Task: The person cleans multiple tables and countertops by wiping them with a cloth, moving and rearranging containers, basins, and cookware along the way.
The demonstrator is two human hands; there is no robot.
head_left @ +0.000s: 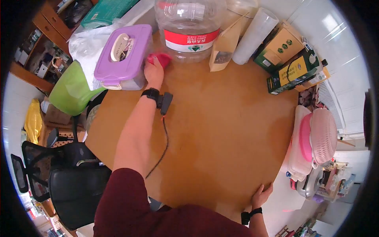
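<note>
My left hand (154, 73) reaches to the far left part of the brown table (221, 130), its fingers closed on a red cloth (161, 60). That cloth lies between a purple-lidded box (125, 53) and a big clear water bottle (191, 37) with a red and white label. A black device with a cord hangs at my left wrist. My right hand (261, 196) rests at the near right edge of the table, fingers apart and holding nothing.
Behind stand a paper pouch (226, 47), a clear roll (256, 35) and boxes (294, 71). Pink baskets (323, 136) are beyond the right edge. On the left are a green chair (71, 89) and a black chair (77, 193).
</note>
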